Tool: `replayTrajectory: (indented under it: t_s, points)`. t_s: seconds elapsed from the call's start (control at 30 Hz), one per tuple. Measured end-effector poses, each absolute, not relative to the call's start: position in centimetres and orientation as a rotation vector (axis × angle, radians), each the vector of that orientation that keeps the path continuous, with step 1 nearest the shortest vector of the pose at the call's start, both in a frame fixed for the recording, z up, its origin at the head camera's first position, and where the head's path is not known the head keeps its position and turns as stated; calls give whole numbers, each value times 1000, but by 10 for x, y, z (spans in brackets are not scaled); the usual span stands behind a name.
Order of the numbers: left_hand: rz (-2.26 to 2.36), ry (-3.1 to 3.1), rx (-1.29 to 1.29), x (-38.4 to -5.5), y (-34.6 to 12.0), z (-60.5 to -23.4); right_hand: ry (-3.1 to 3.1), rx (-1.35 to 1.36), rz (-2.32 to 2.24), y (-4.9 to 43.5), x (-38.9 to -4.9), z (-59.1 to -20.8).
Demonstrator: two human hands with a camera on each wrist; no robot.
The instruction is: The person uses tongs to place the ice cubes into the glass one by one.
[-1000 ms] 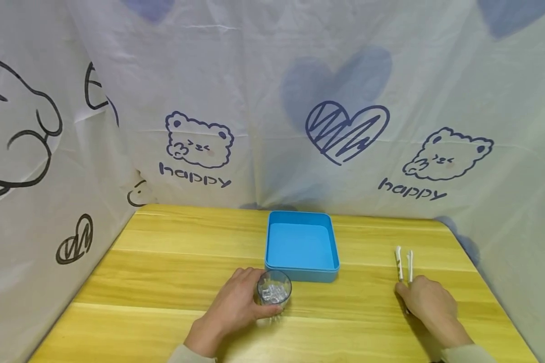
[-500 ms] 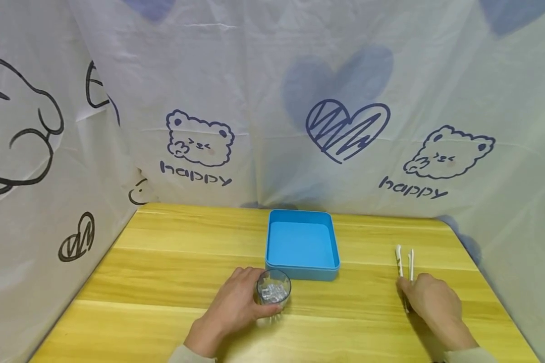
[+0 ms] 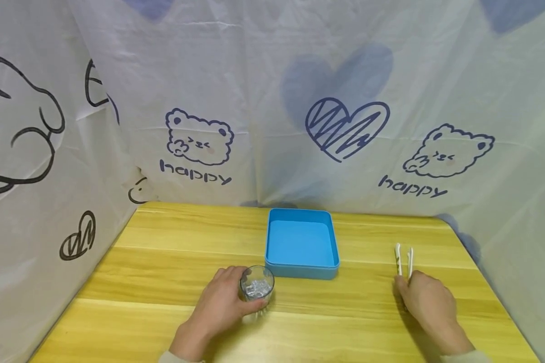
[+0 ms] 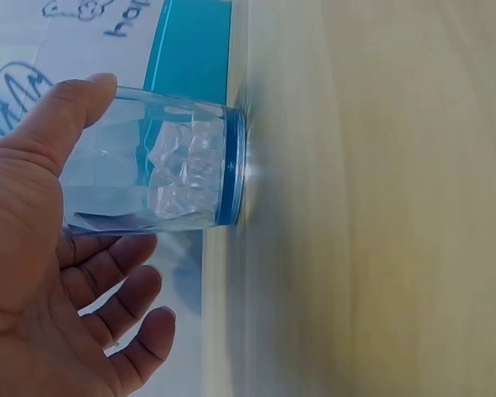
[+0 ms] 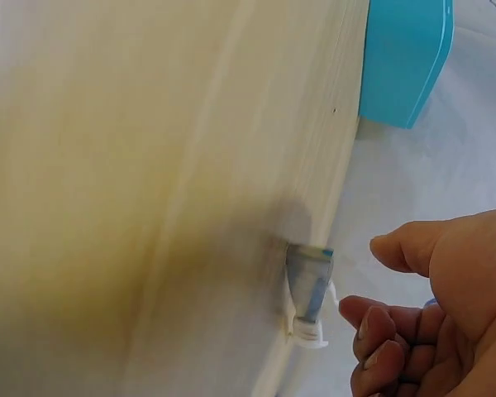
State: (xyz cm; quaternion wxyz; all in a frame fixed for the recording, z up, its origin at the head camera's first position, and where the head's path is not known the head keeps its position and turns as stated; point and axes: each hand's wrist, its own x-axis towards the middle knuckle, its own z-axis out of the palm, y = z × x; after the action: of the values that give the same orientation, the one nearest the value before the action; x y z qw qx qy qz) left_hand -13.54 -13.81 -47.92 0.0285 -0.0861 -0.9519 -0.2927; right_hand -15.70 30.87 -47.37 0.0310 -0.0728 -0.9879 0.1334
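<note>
My left hand (image 3: 220,302) grips a clear drinking glass (image 3: 257,283) with thumb and forefinger about its upper part. The left wrist view shows this glass (image 4: 153,165) upright on the table, several clear ice-like pieces (image 4: 186,169) at its bottom; the hand's other fingers curl loosely beside it. White-tipped tongs (image 3: 398,259) lie on the table at right, their handle end hidden in the head view under my right hand (image 3: 429,302). In the right wrist view the thumb and loosely curled fingers are apart from the tongs' metal end (image 5: 310,281).
A square blue box (image 3: 302,271) without a lid stands mid-table, behind and right of the glass. The wood-grain table (image 3: 163,252) runs back to a printed white cloth (image 3: 272,151), and more cloth hangs along both sides.
My left hand has moved left with the glass, away from the box's front. My right hand has shifted only slightly around the tongs, which stay in place.
</note>
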Motion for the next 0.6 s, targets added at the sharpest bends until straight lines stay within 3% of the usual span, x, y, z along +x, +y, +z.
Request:
replayTrajectory:
  t_s: [0.3, 0.6]
  points:
    - [-898, -2955, -59, -151, -177, -476, -2986, -55, 450, 276, -148, -478]
    - [-887, -2973, -45, -177, -199, -478, -2978, 71, 438, 246, -140, -477]
